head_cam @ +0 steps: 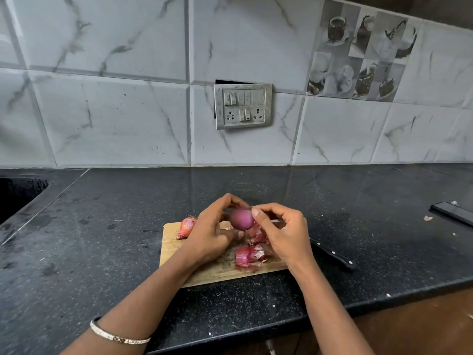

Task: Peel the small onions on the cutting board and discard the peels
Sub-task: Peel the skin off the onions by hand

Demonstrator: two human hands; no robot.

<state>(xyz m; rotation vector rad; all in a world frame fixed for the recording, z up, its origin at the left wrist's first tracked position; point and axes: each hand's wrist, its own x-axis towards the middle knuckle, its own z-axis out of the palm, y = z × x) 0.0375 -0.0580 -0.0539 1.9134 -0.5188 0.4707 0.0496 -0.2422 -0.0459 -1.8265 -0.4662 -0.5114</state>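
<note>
On black bench (102, 252), wooden cutting board (174, 249). Just above board, left hand (212, 239) curled round peeled onion (242, 219), right hand (284, 234) pinching at its top. Right of board, knife (332, 254). On board, unpeeled onion (186, 226) at left, loose peels (249, 255) below hands.

A black speckled stone worktop (102, 252) runs below white marbled wall tiles (115, 111) bearing a grey switch-and-socket plate (243, 106). A black-handled knife (332, 254) lies on the worktop. A flat dark slab (453, 213) sits far right.

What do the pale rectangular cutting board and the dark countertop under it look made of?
Pale rectangular cutting board: apparently wood or bamboo, matte, visible grain lines. Dark countertop: likely polished granite, black with fine speckles and faint reflections.
</note>
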